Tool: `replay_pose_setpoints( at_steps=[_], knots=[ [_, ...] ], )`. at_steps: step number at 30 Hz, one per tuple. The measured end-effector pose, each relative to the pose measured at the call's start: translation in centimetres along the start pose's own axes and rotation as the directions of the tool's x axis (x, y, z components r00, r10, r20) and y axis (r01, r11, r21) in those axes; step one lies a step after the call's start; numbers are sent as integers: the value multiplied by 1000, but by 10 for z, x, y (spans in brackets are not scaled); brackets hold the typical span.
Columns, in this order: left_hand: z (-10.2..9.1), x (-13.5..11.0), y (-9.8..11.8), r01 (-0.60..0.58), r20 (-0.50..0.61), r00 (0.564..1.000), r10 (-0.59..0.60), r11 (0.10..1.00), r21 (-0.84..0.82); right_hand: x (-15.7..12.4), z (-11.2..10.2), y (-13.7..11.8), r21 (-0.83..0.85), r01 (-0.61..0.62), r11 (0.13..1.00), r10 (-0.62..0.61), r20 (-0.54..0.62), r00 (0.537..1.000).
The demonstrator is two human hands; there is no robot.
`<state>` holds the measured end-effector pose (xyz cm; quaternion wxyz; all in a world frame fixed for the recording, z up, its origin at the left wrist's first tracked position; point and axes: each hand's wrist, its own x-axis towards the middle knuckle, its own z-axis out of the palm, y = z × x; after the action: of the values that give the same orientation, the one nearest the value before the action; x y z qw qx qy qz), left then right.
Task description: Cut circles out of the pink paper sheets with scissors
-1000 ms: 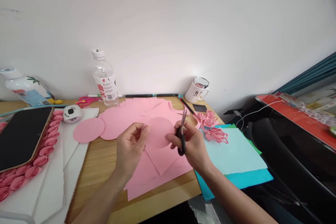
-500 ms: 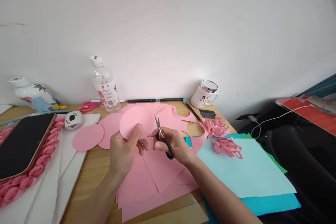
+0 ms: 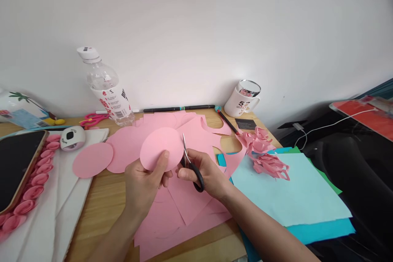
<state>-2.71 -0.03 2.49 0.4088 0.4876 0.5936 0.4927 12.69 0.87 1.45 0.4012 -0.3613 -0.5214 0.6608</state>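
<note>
My left hand [image 3: 143, 186] pinches a pink paper circle [image 3: 159, 143] near its lower edge, thumb on top and fingers behind. Black-handled scissors [image 3: 196, 175] sit in my right hand [image 3: 208, 174], fingers around the handles. Their metal blades point up along the circle's right edge and look nearly closed. Beneath both hands lie several overlapping pink paper sheets [image 3: 184, 237], some with curved cut-outs and faint drawn arcs. To the left, another pink circle [image 3: 93, 159] rests on the table and overlaps further round pink paper.
A water bottle [image 3: 107, 90] and a white mug [image 3: 241, 100] stand by the wall. Pink scraps [image 3: 267, 166] lie on light blue paper [image 3: 294, 200] at right. At left are a phone [image 3: 18, 168], rolled paper roses [image 3: 33, 192], a small white device [image 3: 73, 138] and pink scissors [image 3: 94, 119].
The scissor blades have come closer together along the circle's right edge. The circle has turned slightly in my left hand. The view has shifted, so the bottle appears nearer and farther left.
</note>
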Motion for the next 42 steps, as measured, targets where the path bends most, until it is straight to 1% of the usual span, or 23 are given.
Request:
replay_pose_setpoints(
  at_steps=[3, 7, 12, 15, 22, 28, 33, 42],
  knots=[
    [-1, 1, -2, 53, 49, 998, -50, 996, -77, -1, 0, 1, 19, -2, 1000, 2, -4, 1000],
    [-2, 3, -4, 94, 69, 994, -86, 988, -123, -2, 0, 1, 32, -9, 999, 9, 8, 1000],
    [-2, 5, -4, 75, 67, 995, -69, 993, -95, -2, -2, -1, -10, -9, 1000, 9, -5, 1000],
    [-3, 4, -4, 89, 64, 994, -84, 993, -78, -2, -2, -2, -42, -15, 999, 14, -26, 1000],
    [-5, 2, 0, 104, 55, 993, -100, 991, -87, -1, 0, -2, 8, -31, 999, 32, -53, 998],
    [-6, 3, -1, 101, 56, 994, -97, 992, -81, -1, -1, -1, -21, -37, 999, 36, -59, 998],
    [-5, 2, 0, 99, 62, 994, -95, 993, -59, -1, -2, -1, 7, -36, 999, 36, -47, 998],
    [-5, 2, 1, 97, 64, 994, -93, 993, -68, 0, -2, 1, -7, -27, 1000, 27, -45, 999]
  ],
)
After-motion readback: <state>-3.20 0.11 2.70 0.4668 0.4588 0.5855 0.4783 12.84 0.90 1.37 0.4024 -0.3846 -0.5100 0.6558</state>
